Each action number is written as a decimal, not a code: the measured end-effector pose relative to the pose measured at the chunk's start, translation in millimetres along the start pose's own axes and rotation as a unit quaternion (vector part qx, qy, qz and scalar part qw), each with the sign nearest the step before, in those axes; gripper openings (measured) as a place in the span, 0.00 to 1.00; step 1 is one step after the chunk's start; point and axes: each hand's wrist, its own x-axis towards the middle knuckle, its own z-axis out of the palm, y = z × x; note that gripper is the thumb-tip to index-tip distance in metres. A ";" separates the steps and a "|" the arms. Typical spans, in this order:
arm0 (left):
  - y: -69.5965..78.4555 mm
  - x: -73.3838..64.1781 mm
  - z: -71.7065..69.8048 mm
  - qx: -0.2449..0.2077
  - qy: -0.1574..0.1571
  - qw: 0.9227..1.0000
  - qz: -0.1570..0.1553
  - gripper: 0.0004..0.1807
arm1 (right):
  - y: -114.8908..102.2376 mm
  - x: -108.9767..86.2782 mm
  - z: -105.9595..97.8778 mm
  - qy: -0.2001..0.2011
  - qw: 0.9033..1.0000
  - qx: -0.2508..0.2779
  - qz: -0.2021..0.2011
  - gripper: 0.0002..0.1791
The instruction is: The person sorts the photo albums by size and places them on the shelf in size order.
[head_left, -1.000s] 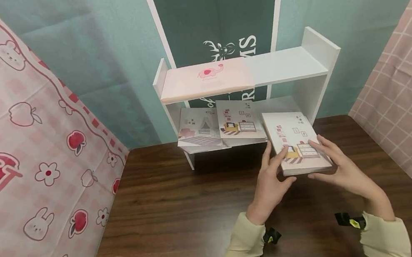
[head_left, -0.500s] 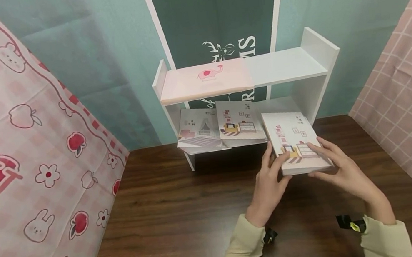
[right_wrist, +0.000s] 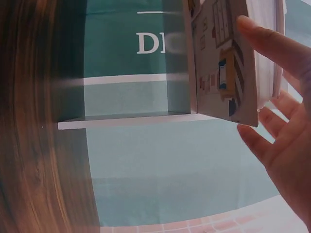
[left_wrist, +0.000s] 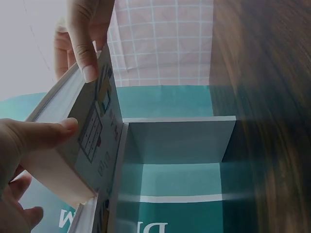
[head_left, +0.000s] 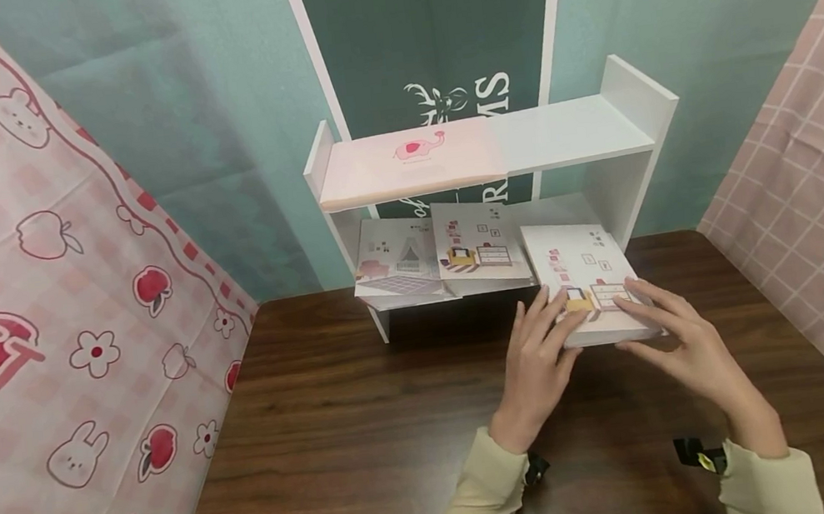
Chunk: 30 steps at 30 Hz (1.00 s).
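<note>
A thick white book with a room drawing on its cover lies on the right part of the lower shelf, its near end jutting past the shelf edge. My left hand grips its near left corner, fingers over the cover and side. In the left wrist view that thumb presses the underside. At the near right corner my right hand holds the book, fingers on the cover; the right wrist view has its thumb underneath. Two similar books, one with a tent drawing and one with a dresser, lie to the left.
The white two-tier shelf stands on a dark wooden table against a green backdrop. A pink item with an elephant print covers the left of its top tier. Pink patterned cloths hang at both sides.
My left fingers have come further over the book's cover and its thumb has shifted. The right fingers have spread a little on the cover. The book has slid very slightly toward the shelf.
</note>
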 end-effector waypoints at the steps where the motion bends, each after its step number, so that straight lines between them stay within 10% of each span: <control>1: -0.3 0.8 -0.4 0.015 0.001 1.000 0.007 0.26 | -0.3 -0.4 -0.1 0.000 1.000 -0.001 0.000 0.41; 30: -3.6 9.6 -2.3 0.057 -0.002 0.998 0.012 0.25 | 2.7 5.1 5.9 0.011 0.999 0.016 -0.026 0.32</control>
